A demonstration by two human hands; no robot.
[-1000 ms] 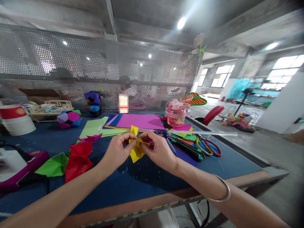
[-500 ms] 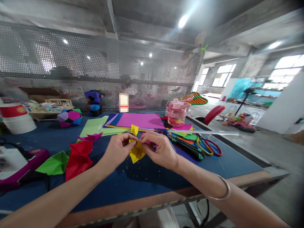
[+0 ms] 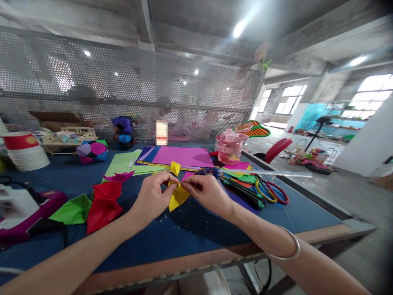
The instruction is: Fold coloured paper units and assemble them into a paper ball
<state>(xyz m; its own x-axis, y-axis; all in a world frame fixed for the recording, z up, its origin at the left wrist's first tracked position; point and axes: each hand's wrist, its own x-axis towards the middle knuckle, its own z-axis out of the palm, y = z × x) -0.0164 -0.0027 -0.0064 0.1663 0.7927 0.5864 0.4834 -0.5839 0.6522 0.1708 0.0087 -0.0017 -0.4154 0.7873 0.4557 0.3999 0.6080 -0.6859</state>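
Observation:
Between my fingertips is a piece of folded yellow paper (image 3: 177, 199), held above the blue table. My left hand (image 3: 156, 196) pinches its upper edge from the left, thumb against forefinger. Close beside it, my right hand (image 3: 208, 192) pinches the same edge from the right; the fingertips of both hands nearly meet. A second small yellow folded piece (image 3: 175, 168) shows just beyond my fingers. To the left lie red folded paper pieces (image 3: 103, 215), a green folded piece (image 3: 73, 209) and a magenta one (image 3: 119, 176).
Coloured paper sheets (image 3: 182, 156) are stacked behind my hands. Right of them are a glue gun with a clear stick (image 3: 264, 173), a green-black cutter (image 3: 244, 192), scissors (image 3: 278, 192) and a pink jug (image 3: 230, 147). Paper cups (image 3: 27, 157) stand at left; a perforated screen (image 3: 184, 90) rises behind.
The yellow paper has turned slightly between my fingers, and its lower part shows a flatter face. Both hands keep their pinch. The whole view has shifted a little.

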